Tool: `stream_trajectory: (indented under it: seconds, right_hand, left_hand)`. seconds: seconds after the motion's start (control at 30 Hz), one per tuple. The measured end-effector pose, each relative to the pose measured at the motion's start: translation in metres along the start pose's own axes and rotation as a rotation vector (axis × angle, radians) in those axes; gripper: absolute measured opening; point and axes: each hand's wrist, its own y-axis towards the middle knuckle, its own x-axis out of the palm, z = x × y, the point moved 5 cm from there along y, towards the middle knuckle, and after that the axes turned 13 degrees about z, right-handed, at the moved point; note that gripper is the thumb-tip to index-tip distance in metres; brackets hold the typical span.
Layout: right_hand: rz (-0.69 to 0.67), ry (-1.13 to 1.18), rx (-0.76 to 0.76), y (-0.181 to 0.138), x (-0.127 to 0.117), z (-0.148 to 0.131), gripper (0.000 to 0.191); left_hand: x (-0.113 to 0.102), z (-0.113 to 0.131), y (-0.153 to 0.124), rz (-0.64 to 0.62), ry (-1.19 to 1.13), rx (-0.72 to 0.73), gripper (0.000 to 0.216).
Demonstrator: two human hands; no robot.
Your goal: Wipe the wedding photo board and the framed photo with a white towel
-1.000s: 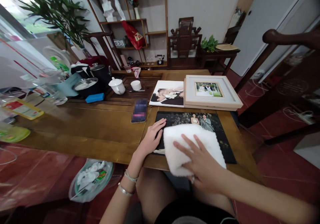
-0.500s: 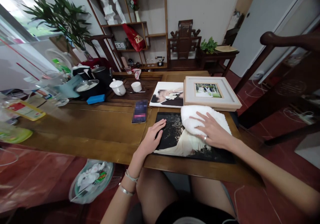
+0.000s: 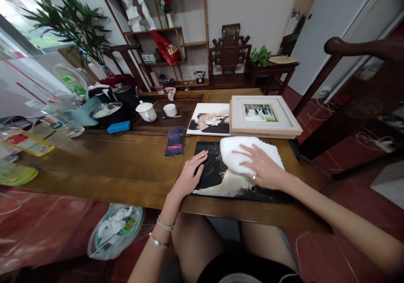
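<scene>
Over the last second, the white cloth point(image 3: 229, 156) has gone from the near edge of the dark photo panel point(image 3: 212, 167) up to its far side, and in the last half second it has slid a little to the left. The right hand point(image 3: 265, 169) lies on top of it, fingers spread wide, palm down. The pale dress at the panel's near edge, partly covered a second ago, now shows; the couple's upper bodies are hidden beneath the cloth. That suggests wiping in sweeps across the surface, with the far part getting its turn. The left hand point(image 3: 191, 174) has stayed flat on the panel's left edge, holding nothing (probably steadying it). The panel lies flat on the bench point(image 3: 135, 161), in front of the framed picture point(image 3: 235, 125).
</scene>
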Motion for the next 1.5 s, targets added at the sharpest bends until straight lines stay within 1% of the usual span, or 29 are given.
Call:
stream_trajectory:
  seconds: [0.07, 0.1, 0.17, 0.23, 0.33, 0.43, 0.5, 0.53, 0.6, 0.67, 0.77, 0.83, 0.87, 0.9, 0.97, 1.13, 1.2, 1.23, 1.3, 1.43, 1.5]
  right_hand:
    - [0.052, -0.063, 0.045, -0.002, -0.004, 0.024, 0.030]
    - [0.069, -0.083, 0.061, -0.006, -0.006, 0.031, 0.030]
    - [0.078, -0.100, 0.077, -0.018, -0.010, 0.031, 0.028]
    - [0.063, -0.099, 0.084, -0.032, -0.011, 0.014, 0.026]
    - [0.006, -0.034, 0.070, -0.048, -0.012, -0.031, 0.024]
    - [-0.075, 0.102, 0.009, -0.052, -0.010, -0.072, 0.023]
    - [-0.109, 0.175, -0.044, -0.047, -0.008, -0.082, 0.025]
    - [-0.114, 0.195, -0.068, -0.043, -0.007, -0.080, 0.026]
    - [-0.089, 0.194, -0.088, -0.030, -0.006, -0.062, 0.026]
    - [-0.028, 0.136, -0.056, -0.017, -0.007, -0.031, 0.025]
    - [0.061, 0.020, 0.044, -0.002, -0.010, 0.016, 0.029]
    - [0.085, -0.027, 0.084, 0.000, -0.010, 0.030, 0.029]
    - [0.087, -0.036, 0.085, -0.002, -0.010, 0.030, 0.028]
    - [0.082, -0.037, 0.075, -0.005, -0.010, 0.025, 0.026]
    - [0.052, -0.020, 0.043, -0.016, -0.008, 0.004, 0.025]
    - [-0.100, 0.118, -0.044, -0.048, -0.004, -0.071, 0.030]
    - [-0.157, 0.166, -0.078, -0.052, -0.003, -0.085, 0.031]
    - [-0.166, 0.176, -0.090, -0.050, -0.003, -0.085, 0.031]
    - [-0.134, 0.157, -0.092, -0.042, -0.003, -0.071, 0.031]
    - [0.002, 0.025, -0.018, -0.013, -0.002, -0.012, 0.029]
    - [0.048, -0.034, 0.020, -0.001, 0.000, 0.010, 0.029]
  left_hand:
    - [0.000, 0.000, 0.000, 0.002, -0.003, -0.002, 0.036]
    - [0.000, 0.000, 0.000, 0.004, -0.005, 0.001, 0.036]
    - [0.000, 0.001, 0.000, 0.011, -0.008, 0.010, 0.036]
    - [0.000, 0.002, 0.001, 0.016, -0.003, 0.016, 0.036]
    - [0.000, 0.003, 0.001, 0.014, 0.007, 0.017, 0.036]
    - [0.000, 0.004, 0.002, 0.010, 0.007, 0.009, 0.037]
    - [0.000, 0.003, 0.002, 0.005, 0.005, 0.005, 0.037]
    - [0.000, 0.003, 0.002, 0.001, 0.003, 0.004, 0.037]
    - [0.000, 0.003, 0.001, -0.006, 0.001, 0.000, 0.037]
    - [-0.001, 0.003, 0.001, -0.007, -0.004, -0.002, 0.036]
    - [-0.001, 0.003, 0.002, 0.002, -0.017, 0.005, 0.036]
    - [-0.001, 0.004, 0.001, 0.009, -0.020, 0.011, 0.035]
    - [-0.001, 0.004, 0.001, 0.011, -0.020, 0.013, 0.035]
    - [-0.001, 0.004, 0.001, 0.014, -0.019, 0.015, 0.035]
    - [-0.001, 0.003, 0.001, 0.018, -0.017, 0.015, 0.035]
    - [0.000, 0.003, 0.001, 0.017, -0.008, 0.012, 0.036]
    - [0.000, 0.003, 0.001, 0.008, -0.004, 0.007, 0.037]
    - [0.000, 0.003, 0.001, 0.005, -0.001, 0.005, 0.037]
    - [0.000, 0.002, 0.001, 0.001, 0.002, 0.004, 0.037]
    - [0.000, 0.002, 0.000, 0.006, -0.006, 0.014, 0.037]
    - [0.000, 0.002, 0.000, 0.008, -0.008, 0.013, 0.036]
